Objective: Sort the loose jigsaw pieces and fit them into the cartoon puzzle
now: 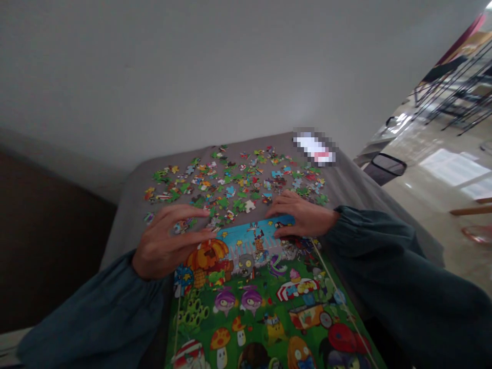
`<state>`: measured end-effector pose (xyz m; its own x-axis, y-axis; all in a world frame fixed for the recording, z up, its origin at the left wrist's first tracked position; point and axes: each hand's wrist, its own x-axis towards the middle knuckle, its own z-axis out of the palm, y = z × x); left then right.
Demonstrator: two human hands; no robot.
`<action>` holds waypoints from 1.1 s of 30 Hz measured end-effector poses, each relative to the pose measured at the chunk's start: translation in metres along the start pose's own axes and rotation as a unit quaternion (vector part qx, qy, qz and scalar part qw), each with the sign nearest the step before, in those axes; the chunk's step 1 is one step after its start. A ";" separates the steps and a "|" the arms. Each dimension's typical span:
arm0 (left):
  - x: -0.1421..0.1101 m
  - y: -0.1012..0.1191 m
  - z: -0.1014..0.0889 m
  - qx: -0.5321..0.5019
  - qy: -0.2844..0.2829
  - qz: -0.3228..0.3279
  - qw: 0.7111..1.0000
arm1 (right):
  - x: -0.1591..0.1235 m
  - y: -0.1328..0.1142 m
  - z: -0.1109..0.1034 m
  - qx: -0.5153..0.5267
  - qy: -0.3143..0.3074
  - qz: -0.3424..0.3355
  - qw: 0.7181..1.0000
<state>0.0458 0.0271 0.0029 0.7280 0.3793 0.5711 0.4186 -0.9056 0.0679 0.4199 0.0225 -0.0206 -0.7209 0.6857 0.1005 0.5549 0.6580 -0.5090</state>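
Note:
A picture board with cartoon plants, zombies and mushrooms on green, under a blue strip, lies in front of me. Over its upper left corner is my left hand, thumb and forefinger stretched out and apart, with nothing visible between them. My right hand rests at the upper right corner, its thumb over the blue strip and its fingers spread just past the top edge. Beyond the board, many loose jigsaw pieces are scattered across the grey cloth. One pale piece lies between my hands.
A grey cloth covers the table, which stands against a plain wall. At the far right corner lies a phone, blurred out. Beyond the table's right side are a tiled floor, a dark-framed chair and metal racks.

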 end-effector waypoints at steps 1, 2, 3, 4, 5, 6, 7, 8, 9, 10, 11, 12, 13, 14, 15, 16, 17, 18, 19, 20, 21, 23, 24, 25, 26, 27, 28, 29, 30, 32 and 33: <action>-0.002 -0.001 0.001 -0.014 -0.003 -0.008 1.000 | 0.000 0.000 0.000 -0.001 -0.002 0.001 1.000; -0.003 -0.001 0.001 -0.031 -0.009 -0.015 0.999 | -0.001 0.000 -0.001 -0.002 -0.003 0.001 1.000; -0.003 -0.002 0.002 -0.046 -0.013 -0.021 0.999 | -0.001 0.001 -0.001 -0.004 -0.005 0.002 1.000; -0.003 -0.002 0.002 -0.057 -0.017 -0.030 0.998 | -0.001 0.001 -0.001 -0.005 -0.007 0.001 1.000; -0.002 -0.003 0.001 -0.065 -0.021 -0.043 0.997 | -0.002 0.001 -0.001 -0.006 -0.008 0.000 1.000; 0.000 -0.003 0.001 -0.072 -0.033 -0.057 0.995 | -0.002 0.001 -0.001 -0.007 -0.009 0.000 1.000; 0.001 -0.002 0.000 -0.083 -0.053 -0.072 0.992 | -0.002 0.001 -0.001 -0.008 -0.009 0.000 1.000; 0.002 0.000 -0.001 -0.099 -0.081 -0.085 0.988 | -0.003 0.001 -0.001 -0.008 -0.008 -0.001 1.000; 0.003 0.002 -0.002 -0.117 -0.115 -0.094 0.982 | -0.003 0.002 0.000 -0.009 -0.006 -0.001 1.000; 0.003 0.004 -0.002 -0.135 -0.154 -0.095 0.974 | -0.003 0.002 0.000 -0.009 -0.005 -0.001 1.000; 0.003 0.008 -0.002 -0.150 -0.190 -0.092 0.966 | -0.003 0.003 0.001 -0.010 -0.004 -0.002 1.000; 0.003 0.011 -0.002 -0.161 -0.220 -0.089 0.958 | -0.003 0.003 0.001 -0.011 -0.003 -0.002 1.000; 0.003 0.014 -0.002 -0.168 -0.243 -0.088 0.951 | -0.003 0.003 0.001 -0.011 -0.002 -0.002 1.000; 0.003 0.016 -0.001 -0.174 -0.259 -0.091 0.946 | -0.003 0.004 0.001 -0.011 -0.001 -0.002 1.000; 0.003 0.018 0.001 -0.179 -0.268 -0.096 0.942 | -0.003 0.004 0.001 -0.011 -0.001 -0.002 1.000; 0.003 0.019 0.002 -0.185 -0.274 -0.103 0.938 | -0.003 0.004 0.001 -0.011 0.000 -0.001 1.000; 0.002 0.018 0.004 -0.189 -0.278 -0.111 0.935 | -0.003 0.004 0.001 -0.010 0.000 -0.001 1.000; 0.002 0.017 0.005 -0.192 -0.281 -0.119 0.933 | -0.003 0.004 0.001 -0.009 -0.001 -0.002 1.000; 0.001 0.016 0.007 -0.194 -0.284 -0.126 0.930 | -0.003 0.004 0.000 -0.008 -0.002 -0.003 1.000; 0.000 0.014 0.008 -0.195 -0.287 -0.131 0.929 | -0.002 0.004 0.000 -0.006 -0.004 -0.002 1.000; -0.001 0.012 0.009 -0.197 -0.289 -0.134 0.927 | -0.002 0.004 0.000 -0.004 -0.006 -0.001 1.000; -0.001 0.010 0.011 -0.203 -0.294 -0.140 0.923 | -0.002 0.004 0.000 -0.001 -0.007 0.004 1.000; -0.001 0.009 0.011 -0.208 -0.296 -0.145 0.921 | -0.002 0.005 0.000 0.002 -0.006 0.007 1.000; -0.001 0.009 0.011 -0.213 -0.299 -0.152 0.918 | -0.001 0.005 0.000 0.005 -0.006 0.008 1.000; 0.000 0.010 0.012 -0.218 -0.303 -0.159 0.914 | -0.001 0.004 0.000 0.007 -0.006 0.009 1.000; 0.001 0.010 0.012 -0.222 -0.305 -0.166 0.911 | -0.001 0.004 0.000 0.009 -0.006 0.009 1.000; 0.002 0.011 0.013 -0.226 -0.306 -0.171 0.909 | -0.001 0.003 0.000 0.011 -0.006 0.009 1.000; 0.002 0.011 0.013 -0.228 -0.304 -0.175 0.908 | -0.001 0.003 -0.001 0.012 -0.006 0.009 1.000; 0.002 0.010 0.014 -0.229 -0.297 -0.181 0.909 | 0.000 0.002 -0.001 0.012 -0.006 0.008 1.000; 0.000 0.008 0.014 -0.230 -0.276 -0.202 0.911 | -0.001 0.001 -0.002 0.011 -0.004 0.007 1.000; -0.001 0.006 0.014 -0.234 -0.265 -0.212 0.911 | -0.001 0.001 -0.002 0.010 -0.001 0.005 1.000</action>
<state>0.0550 0.0243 -0.0090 0.7661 0.6404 -0.0545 0.5364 -0.5905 0.6030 0.4219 0.0233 -0.0201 -0.7165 0.6914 0.0930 0.5541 0.6450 -0.5263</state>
